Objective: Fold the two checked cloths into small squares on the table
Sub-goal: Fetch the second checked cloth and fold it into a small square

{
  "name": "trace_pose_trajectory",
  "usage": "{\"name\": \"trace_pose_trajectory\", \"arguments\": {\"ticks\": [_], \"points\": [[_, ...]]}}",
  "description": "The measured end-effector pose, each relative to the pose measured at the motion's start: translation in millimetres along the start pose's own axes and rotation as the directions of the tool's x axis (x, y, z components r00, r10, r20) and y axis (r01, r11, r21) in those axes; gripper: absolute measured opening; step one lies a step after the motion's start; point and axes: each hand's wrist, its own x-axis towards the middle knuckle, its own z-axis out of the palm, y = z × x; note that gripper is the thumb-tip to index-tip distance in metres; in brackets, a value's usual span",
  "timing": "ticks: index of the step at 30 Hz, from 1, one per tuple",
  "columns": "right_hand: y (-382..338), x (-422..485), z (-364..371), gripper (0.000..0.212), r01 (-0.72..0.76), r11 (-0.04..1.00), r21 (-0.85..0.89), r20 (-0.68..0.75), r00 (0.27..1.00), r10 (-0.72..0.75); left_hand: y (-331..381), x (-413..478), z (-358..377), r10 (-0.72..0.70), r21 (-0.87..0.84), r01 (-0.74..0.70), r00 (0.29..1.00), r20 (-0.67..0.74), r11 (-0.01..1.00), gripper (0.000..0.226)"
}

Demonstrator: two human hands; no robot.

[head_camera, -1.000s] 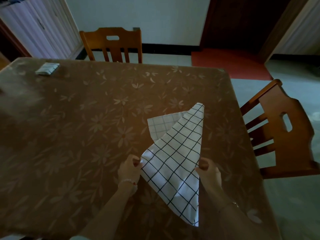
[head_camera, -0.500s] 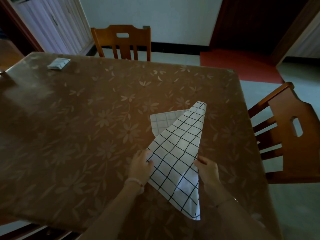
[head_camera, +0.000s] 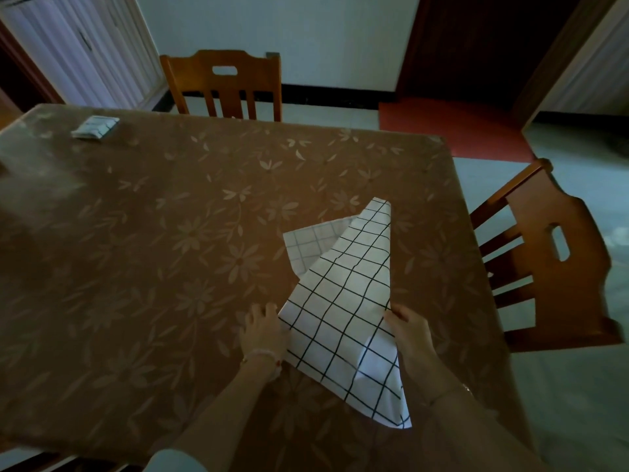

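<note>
The left hand [head_camera: 262, 330] is closed on the left corner of the checked cloth [head_camera: 343, 301], fingers curled at its edge, though the back of the hand hides the exact pinch; the right hand [head_camera: 410, 330] pinches the opposite edge, thumb on top; between them the cloth is lifted off the table [head_camera: 153, 267] in a slack tent, its far end down at the surface, a paler flap lying flat to the left, the near corner hanging toward the person, and I cannot tell whether that corner touches the table.

The cloth looks thin, light and limp; it sags wherever it is unsupported, so it probably won't keep a crease unless pressed flat; the table's covering seems glossy, so a laid layer may slide. Corners are the sensible places to hold it, brought together in pairs, then smoothed down with flat fingers.

Well apart, at the far left corner, the folded cloth [head_camera: 96, 127] sits as a small packet; I judge the task about half done. A chair [head_camera: 224, 83] stands beyond the table.
</note>
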Motion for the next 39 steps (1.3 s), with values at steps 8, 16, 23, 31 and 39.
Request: {"name": "trace_pose_trajectory", "arguments": {"ticks": [8,16,23,31,39], "points": [[11.5,4.1,4.0,0.012,-0.001,1.000,-0.023,-0.004,1.000,0.001,-6.4,-3.9,-0.4,-0.060,-0.221,0.052,0.998,-0.030,0.974,0.004],[-13.3,-40.5,14.0,0.061,0.486,0.846,-0.219,0.140,0.874,-0.466,17.4,-9.2,-33.0,-0.002,-0.741,0.051,0.998,0.067,0.670,0.016],[-6.3,-69.1,46.0,0.080,0.579,0.775,-0.251,0.095,0.812,-0.576,58.7,-28.4,-53.5,0.139,-0.818,-0.056,0.990,0.030,0.572,0.016],[-4.1,-74.5,24.1,0.014,0.309,0.950,-0.046,-0.105,0.944,-0.312,61.8,-34.3,-54.9,0.355,-0.811,-0.213,0.935,-0.007,0.545,0.014],[2.5,-59.7,-23.7,0.014,0.146,0.975,0.166,-0.256,0.962,-0.101,37.1,-52.9,2.9,0.660,-0.020,-0.662,0.744,0.099,0.749,0.037]]}}
